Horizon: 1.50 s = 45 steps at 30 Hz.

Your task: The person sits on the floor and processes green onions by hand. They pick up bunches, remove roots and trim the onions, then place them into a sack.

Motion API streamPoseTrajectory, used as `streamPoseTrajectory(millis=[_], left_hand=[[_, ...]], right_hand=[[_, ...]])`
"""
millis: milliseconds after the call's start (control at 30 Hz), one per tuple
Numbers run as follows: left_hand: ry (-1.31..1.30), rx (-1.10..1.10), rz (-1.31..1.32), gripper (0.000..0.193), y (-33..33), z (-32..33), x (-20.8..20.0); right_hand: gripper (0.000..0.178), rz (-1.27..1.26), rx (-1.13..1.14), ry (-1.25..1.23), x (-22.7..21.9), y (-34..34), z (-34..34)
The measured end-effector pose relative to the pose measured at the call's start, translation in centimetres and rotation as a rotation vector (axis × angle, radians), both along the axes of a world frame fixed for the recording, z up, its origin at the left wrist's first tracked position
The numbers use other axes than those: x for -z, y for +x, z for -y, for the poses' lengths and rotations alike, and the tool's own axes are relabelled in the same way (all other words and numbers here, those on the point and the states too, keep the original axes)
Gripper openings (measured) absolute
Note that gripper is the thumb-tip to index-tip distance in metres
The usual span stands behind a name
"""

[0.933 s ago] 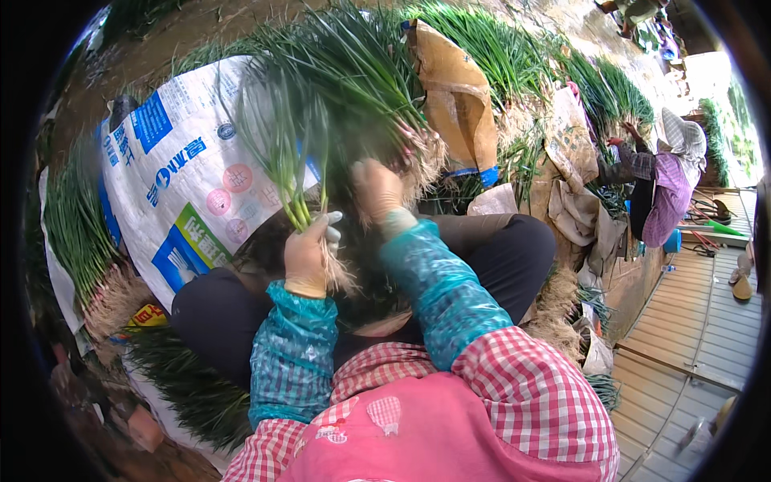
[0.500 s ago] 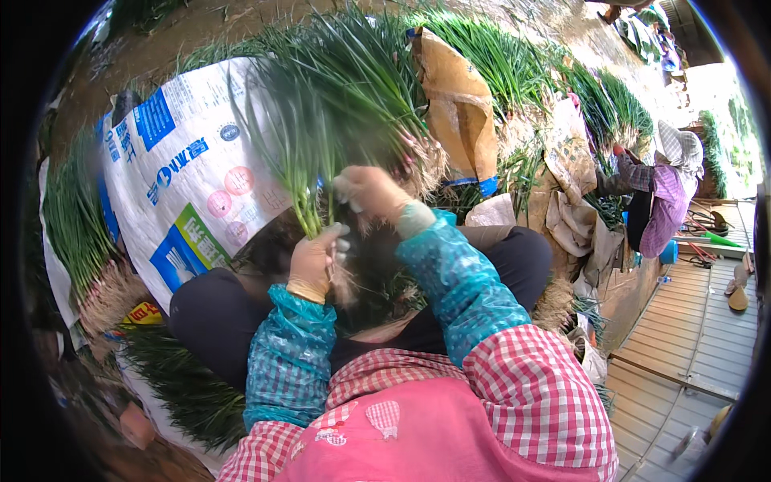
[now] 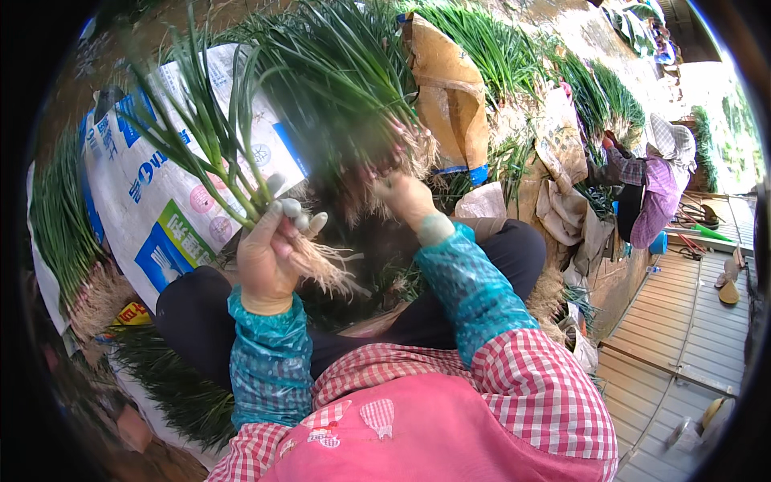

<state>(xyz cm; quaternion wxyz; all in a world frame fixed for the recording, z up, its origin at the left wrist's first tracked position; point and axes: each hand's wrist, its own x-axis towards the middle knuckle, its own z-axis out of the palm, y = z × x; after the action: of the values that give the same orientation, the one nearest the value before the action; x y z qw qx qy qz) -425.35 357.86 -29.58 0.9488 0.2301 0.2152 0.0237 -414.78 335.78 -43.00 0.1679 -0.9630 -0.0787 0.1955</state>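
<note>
My left hand [image 3: 267, 273], in a pale glove, is closed around the lower stems of a small bunch of green onions [image 3: 215, 149]. Their leaves fan up and to the left, and pale stringy roots hang out at the right of the fist. My right hand [image 3: 408, 198], also gloved, has its fingers curled at the root ends of a large heap of green onions [image 3: 333, 72]. What those fingers pinch, if anything, is hidden. Under the bunch lies a white printed sack [image 3: 120, 173] with blue and green patches.
More green onions [image 3: 60, 217] lie at far left and behind a brown paper sack [image 3: 450, 88]. At right, another person [image 3: 660, 185] in a light hat and purple checked top crouches by more onions. Metal panels [image 3: 679, 321] cover the lower right. My bent knees flank the work.
My left hand has moved left and turned, tilting the bunch leftward and showing its roots. My right hand has left the bunch and shifted right to the heap's root ends.
</note>
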Motion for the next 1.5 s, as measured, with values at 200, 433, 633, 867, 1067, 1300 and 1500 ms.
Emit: streamPoseTrajectory(millis=[200, 433, 633, 867, 1067, 1300, 1500], left_hand=[[0.089, 0.258, -0.496, 0.024, 0.6, 1.3, 8.9], [0.275, 0.149, -0.508, 0.024, 2.4, 3.0, 11.9], [0.201, 0.228, -0.51, 0.016, 2.0, 3.1, 12.1], [0.151, 0.241, -0.571, 0.023, 1.8, 3.7, 9.4], [0.129, 0.329, -0.375, 0.024, 1.2, 2.1, 10.5], [0.048, 0.32, -0.44, 0.024, 1.8, 4.3, 10.8], [0.101, 0.292, -0.458, 0.023, 1.5, 4.3, 11.1]], right_hand=[[0.049, -0.447, 0.223, -0.122, 4.9, 0.8, -4.4], [0.031, -0.251, -0.465, 0.15, 0.3, -5.1, -3.8], [0.047, -0.848, 0.078, 0.802, -3.1, -2.2, -1.4], [0.029, -0.511, 0.353, 0.83, -6.5, -0.1, -0.2], [0.028, 0.077, 0.282, 0.518, -27.9, 1.4, 12.0], [0.043, 0.145, 0.455, 0.4, -23.4, 17.3, 24.2], [0.069, -0.36, 0.009, 0.276, -8.7, 8.1, 2.9]])
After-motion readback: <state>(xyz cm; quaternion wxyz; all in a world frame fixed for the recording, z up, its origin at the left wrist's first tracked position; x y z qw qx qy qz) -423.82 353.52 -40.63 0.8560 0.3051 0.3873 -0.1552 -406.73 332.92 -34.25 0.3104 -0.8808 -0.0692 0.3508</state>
